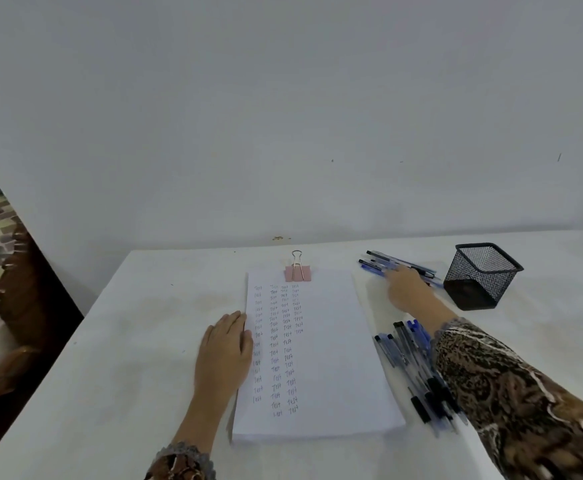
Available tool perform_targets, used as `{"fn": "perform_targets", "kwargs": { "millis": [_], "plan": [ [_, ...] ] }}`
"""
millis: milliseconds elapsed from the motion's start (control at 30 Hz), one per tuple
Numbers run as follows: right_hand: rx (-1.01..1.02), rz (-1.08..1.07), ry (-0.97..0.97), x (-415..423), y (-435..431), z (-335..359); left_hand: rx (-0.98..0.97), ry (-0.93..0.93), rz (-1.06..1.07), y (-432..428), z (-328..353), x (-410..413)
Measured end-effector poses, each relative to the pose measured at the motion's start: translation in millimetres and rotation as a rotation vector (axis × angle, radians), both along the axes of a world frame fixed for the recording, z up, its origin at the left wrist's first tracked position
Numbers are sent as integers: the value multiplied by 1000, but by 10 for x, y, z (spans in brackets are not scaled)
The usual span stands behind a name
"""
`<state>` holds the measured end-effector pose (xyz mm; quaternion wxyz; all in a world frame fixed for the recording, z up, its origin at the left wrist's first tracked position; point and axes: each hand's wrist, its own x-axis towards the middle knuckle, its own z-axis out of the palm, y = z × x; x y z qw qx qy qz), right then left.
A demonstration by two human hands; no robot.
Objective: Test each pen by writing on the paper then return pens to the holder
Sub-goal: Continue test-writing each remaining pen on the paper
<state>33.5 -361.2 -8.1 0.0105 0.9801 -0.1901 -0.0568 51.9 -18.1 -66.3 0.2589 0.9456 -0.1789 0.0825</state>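
The left hand lay flat on a clipped white paper stack; the blurred right hand, grip unclear, touched blue plastic pens beside a square black mesh holder.

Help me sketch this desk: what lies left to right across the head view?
left hand → paper → right hand → mesh pen holder

The left hand lies flat, palm down, fingers straight and close together, pointing away from the body. Its forearm is bare down to a patterned cuff. The right arm, in a patterned sleeve, stretches forward; the right hand is blurred, its grip unclear.
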Motion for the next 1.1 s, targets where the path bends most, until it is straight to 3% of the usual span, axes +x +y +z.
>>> {"fn": "perform_targets", "kwargs": {
  "millis": [100, 400, 467, 567, 633, 700, 767, 900, 1100],
  "plan": [
    [-78, -5, -58, 57, -46, -92, 4, 6, 8, -2, 8, -5],
    [17, 0, -193, 26, -11, -11, 15, 19, 4, -1, 7, -5],
    [314, 12, -382, 52, 71, 119, 10, 14, 5, -2, 6, -8],
    [1192, -101, -671, 20, 388, 443, 0, 1, 11, -5, 3, -21],
    [1838, -193, -717, -69, 683, 583, -2, 7, 12, -3, 6, -25],
    [2232, -281, -707, -157, 941, 539, -3, 18, 14, -6, 5, -22],
    [2436, -353, -710, -250, 1206, 335, -8, 17, 14, -5, 16, -31],
    [2626, -483, -835, -393, 1560, -95, -13, 31, 13, -6, 37, -42],
    [2648, -430, -974, -403, 1593, -227, -3, 33, 17, -2, 40, -37]
  ]
}}
